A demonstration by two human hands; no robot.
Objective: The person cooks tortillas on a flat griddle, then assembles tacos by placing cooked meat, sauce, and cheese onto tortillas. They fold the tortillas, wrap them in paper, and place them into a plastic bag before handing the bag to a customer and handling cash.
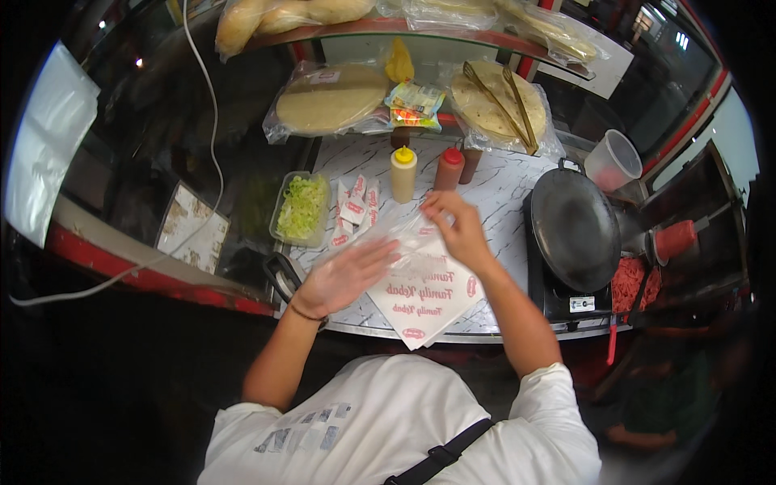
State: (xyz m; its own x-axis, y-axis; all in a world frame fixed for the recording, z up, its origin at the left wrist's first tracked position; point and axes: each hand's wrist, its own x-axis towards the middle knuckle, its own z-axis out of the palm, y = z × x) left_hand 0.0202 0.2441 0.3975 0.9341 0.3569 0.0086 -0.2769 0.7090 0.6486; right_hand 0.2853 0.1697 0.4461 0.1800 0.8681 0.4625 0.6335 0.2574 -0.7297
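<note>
A thin clear plastic bag [406, 226] hangs between my hands over the middle of the counter. My right hand [458, 230] pinches it near its far right corner. With fingers stretched out flat and slightly blurred, my left hand [343, 279] lies against the plastic; whether it is inside or behind it I cannot tell. Beneath is white wrapping paper [420, 311] with red print, one corner pointing toward me. Beyond my left hand lie several small wrapped rolls [353, 204] in similar paper. A yellow-capped sauce bottle [403, 175] and a red-capped one [449, 170] stand just past my hands.
Shredded lettuce fills a plastic tub [301, 208] at left. On the right, a black pan [575, 230] sits on a stove beside red shredded food [634, 284]. Bagged flatbreads [331, 99] and metal tongs [505, 105] lie at the back. A white cable [212, 129] hangs at left.
</note>
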